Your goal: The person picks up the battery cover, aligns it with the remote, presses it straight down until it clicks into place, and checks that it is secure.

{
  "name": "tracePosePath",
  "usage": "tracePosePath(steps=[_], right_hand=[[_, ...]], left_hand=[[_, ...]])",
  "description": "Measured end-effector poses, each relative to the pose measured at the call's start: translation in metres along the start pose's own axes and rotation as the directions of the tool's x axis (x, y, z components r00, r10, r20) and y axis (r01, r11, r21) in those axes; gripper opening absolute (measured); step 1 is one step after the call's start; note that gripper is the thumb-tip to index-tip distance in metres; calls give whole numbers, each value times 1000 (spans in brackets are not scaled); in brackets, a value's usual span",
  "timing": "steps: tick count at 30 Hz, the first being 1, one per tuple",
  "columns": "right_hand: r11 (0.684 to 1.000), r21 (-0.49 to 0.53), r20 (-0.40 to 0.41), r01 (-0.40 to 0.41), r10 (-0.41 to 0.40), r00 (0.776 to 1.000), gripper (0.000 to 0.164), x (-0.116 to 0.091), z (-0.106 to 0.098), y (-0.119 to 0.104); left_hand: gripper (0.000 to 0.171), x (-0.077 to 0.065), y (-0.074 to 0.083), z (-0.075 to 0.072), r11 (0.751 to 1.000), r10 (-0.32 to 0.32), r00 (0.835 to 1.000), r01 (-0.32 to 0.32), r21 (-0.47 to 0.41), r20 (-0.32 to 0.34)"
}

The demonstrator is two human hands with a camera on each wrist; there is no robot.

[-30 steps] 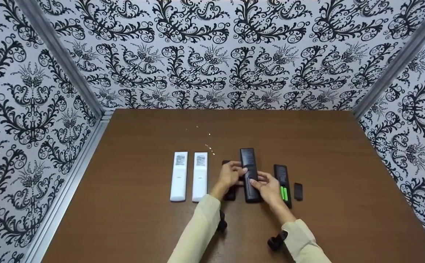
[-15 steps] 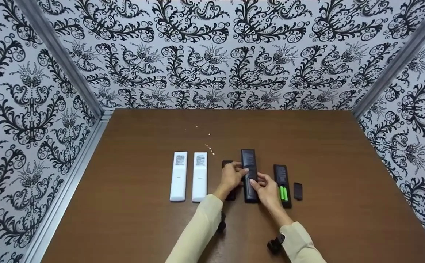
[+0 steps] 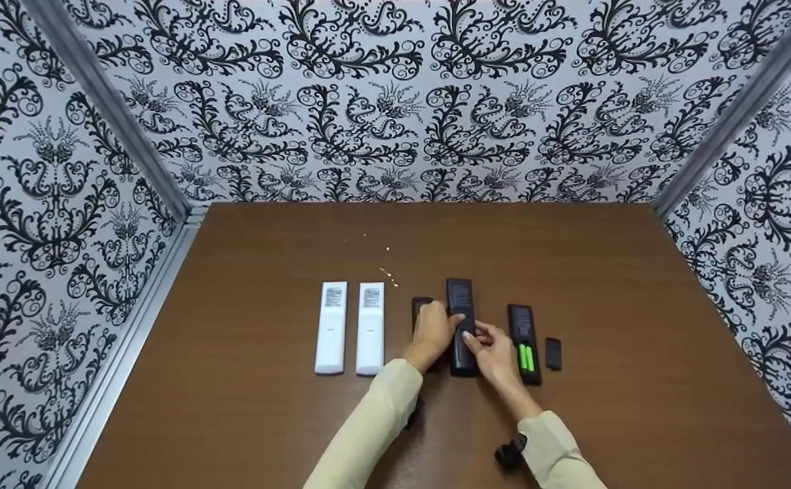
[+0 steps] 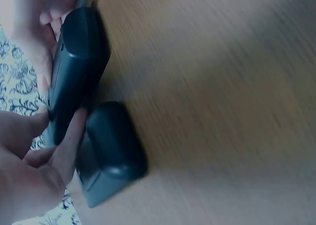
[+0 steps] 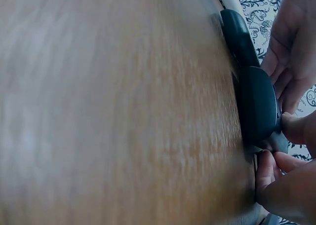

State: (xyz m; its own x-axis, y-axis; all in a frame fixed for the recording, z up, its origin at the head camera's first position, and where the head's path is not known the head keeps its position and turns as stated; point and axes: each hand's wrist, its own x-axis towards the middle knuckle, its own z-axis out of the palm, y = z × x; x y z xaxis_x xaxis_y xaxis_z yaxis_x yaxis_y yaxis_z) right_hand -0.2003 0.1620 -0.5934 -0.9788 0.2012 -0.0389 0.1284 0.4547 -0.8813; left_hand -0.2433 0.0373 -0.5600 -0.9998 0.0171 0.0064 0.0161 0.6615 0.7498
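Observation:
A black remote control [image 3: 462, 346] lies back side up between both hands, gripped from its two sides. My left hand [image 3: 431, 334] holds its left side, thumb on top; in the left wrist view a finger reaches down along the side. My right hand [image 3: 497, 358] holds the right side with the thumb on the upper face. Close on the left, a second black remote [image 3: 420, 307] is partly hidden under my left hand. To the right lies a third black remote [image 3: 522, 324], its battery compartment uncovered, with two green batteries [image 3: 526, 358] inside. A small black battery cover [image 3: 553, 354] is beside it.
Two white remotes [image 3: 331, 327] lie side by side at the left, backs up. Small pale crumbs [image 3: 389, 275] are scattered farther back on the brown table [image 3: 266, 421]. Patterned panels [image 3: 395, 102] enclose the back and sides.
My left hand has turned slightly, its fingers now less visible from above. The held remote has shifted down a little. My right hand keeps nearly the same hold.

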Motion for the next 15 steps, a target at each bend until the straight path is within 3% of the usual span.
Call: tracePosePath(steps=[15], right_hand=[[1000, -13, -41, 14, -15, 999, 33, -1, 4, 2]], left_hand=[[30, -4, 4, 6, 993, -46, 999, 47, 111, -8]])
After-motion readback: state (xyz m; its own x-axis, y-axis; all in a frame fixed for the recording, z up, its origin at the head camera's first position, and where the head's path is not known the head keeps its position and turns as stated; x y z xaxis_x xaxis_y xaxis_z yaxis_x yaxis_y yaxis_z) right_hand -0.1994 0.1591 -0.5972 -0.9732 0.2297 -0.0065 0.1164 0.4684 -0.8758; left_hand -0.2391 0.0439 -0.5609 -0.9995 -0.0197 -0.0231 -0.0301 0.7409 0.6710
